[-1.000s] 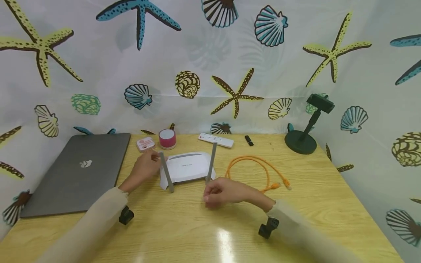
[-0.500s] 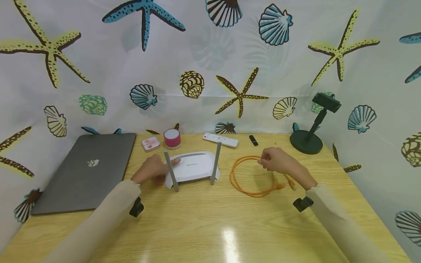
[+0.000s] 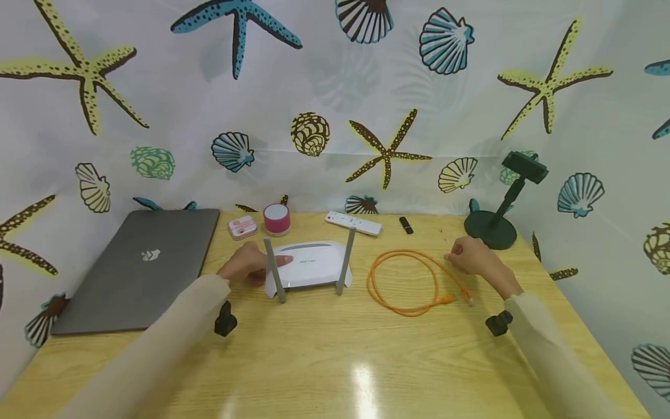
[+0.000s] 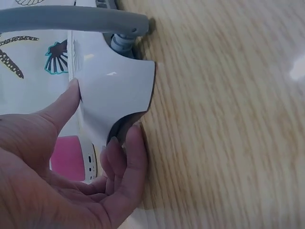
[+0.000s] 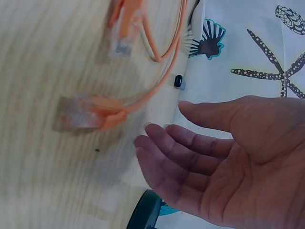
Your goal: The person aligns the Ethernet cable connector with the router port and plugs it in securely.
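Note:
My left hand [image 3: 248, 263] grips the left end of a white router [image 3: 309, 259] with two grey antennas. In the left wrist view the thumb lies on the router's top [image 4: 109, 90] and the curled fingers [image 4: 131, 157] are at its underside edge. An orange network cable [image 3: 400, 253] lies coiled to the right of the router. My right hand [image 3: 473, 257] hovers just right of the cable, holding nothing. In the right wrist view its fingers are loosely bent, apart from the cable's clear plug [image 5: 83, 113].
A closed grey laptop [image 3: 141, 273] lies at the left. Along the back are a small pink-and-white case [image 3: 242, 227], a pink speaker [image 3: 277, 220], a white remote [image 3: 353, 223] and a black USB stick [image 3: 406, 225]. A dark stand [image 3: 491, 228] is at the back right.
My right hand has moved from the router's right antenna over the cable to its right side. My left hand has shifted its grip, with the thumb now on the router's top.

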Action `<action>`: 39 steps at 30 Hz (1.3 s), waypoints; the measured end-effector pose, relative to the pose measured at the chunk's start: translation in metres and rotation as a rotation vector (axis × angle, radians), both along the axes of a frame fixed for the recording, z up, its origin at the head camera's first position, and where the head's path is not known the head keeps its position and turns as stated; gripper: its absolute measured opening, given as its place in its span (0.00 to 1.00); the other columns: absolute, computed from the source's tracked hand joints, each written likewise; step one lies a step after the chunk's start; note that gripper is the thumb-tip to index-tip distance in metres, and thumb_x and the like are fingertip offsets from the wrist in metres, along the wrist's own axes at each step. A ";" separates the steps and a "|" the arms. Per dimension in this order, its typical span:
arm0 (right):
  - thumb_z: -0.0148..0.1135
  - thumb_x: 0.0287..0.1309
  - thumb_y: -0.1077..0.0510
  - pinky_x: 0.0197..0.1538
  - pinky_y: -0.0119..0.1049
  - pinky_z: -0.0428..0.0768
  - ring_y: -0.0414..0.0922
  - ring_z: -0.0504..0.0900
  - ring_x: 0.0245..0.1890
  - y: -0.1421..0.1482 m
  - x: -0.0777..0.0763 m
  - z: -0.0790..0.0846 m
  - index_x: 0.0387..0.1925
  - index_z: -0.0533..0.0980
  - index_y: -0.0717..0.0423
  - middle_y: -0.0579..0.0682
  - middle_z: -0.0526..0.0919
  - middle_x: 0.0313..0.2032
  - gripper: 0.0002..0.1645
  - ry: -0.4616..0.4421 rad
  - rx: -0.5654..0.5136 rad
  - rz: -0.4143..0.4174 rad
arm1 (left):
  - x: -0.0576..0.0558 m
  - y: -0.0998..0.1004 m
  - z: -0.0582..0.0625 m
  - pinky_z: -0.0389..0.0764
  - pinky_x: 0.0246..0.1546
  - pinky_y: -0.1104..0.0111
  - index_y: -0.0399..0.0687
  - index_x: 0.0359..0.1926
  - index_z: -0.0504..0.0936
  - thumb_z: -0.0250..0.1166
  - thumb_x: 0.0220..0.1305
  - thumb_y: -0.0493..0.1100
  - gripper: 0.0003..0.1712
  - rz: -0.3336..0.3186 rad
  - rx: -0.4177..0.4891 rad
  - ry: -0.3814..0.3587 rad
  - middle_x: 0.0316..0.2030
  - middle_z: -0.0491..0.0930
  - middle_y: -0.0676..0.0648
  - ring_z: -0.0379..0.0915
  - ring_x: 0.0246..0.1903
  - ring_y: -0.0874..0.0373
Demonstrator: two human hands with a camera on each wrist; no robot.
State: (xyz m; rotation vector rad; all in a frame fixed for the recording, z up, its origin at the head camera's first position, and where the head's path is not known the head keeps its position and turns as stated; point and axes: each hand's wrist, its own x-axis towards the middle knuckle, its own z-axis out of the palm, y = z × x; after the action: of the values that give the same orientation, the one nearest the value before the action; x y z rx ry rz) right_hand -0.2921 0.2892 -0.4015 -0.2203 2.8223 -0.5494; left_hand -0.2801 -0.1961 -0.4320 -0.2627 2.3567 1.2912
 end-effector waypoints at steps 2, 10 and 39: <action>0.57 0.68 0.54 0.29 0.35 0.75 0.45 0.78 0.25 0.003 0.002 -0.004 0.37 0.77 0.66 0.57 0.82 0.28 0.16 -0.002 0.022 0.019 | -0.002 -0.001 -0.001 0.70 0.20 0.71 0.43 0.25 0.80 0.71 0.53 0.63 0.27 -0.007 0.017 -0.017 0.14 0.67 0.51 0.66 0.17 0.58; 0.56 0.67 0.55 0.32 0.38 0.74 0.45 0.74 0.27 -0.001 0.012 -0.010 0.35 0.77 0.64 0.56 0.81 0.31 0.14 0.049 0.031 0.051 | -0.003 -0.002 0.002 0.74 0.24 0.70 0.41 0.29 0.82 0.70 0.52 0.66 0.30 -0.020 0.012 -0.023 0.16 0.70 0.52 0.69 0.20 0.58; 0.65 0.62 0.48 0.22 0.38 0.81 0.47 0.82 0.16 -0.022 0.058 0.006 0.36 0.74 0.57 0.55 0.82 0.18 0.17 -0.321 -0.031 0.112 | 0.001 -0.005 -0.007 0.81 0.29 0.72 0.35 0.38 0.80 0.67 0.56 0.67 0.36 0.022 -0.039 0.022 0.23 0.76 0.50 0.74 0.25 0.61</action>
State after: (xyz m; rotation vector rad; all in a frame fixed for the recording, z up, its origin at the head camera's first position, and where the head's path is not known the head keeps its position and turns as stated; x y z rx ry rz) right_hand -0.2344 0.2668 -0.3953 -0.2683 2.4764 -0.5490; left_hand -0.2794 -0.2013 -0.4388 -0.2886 2.4063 1.2655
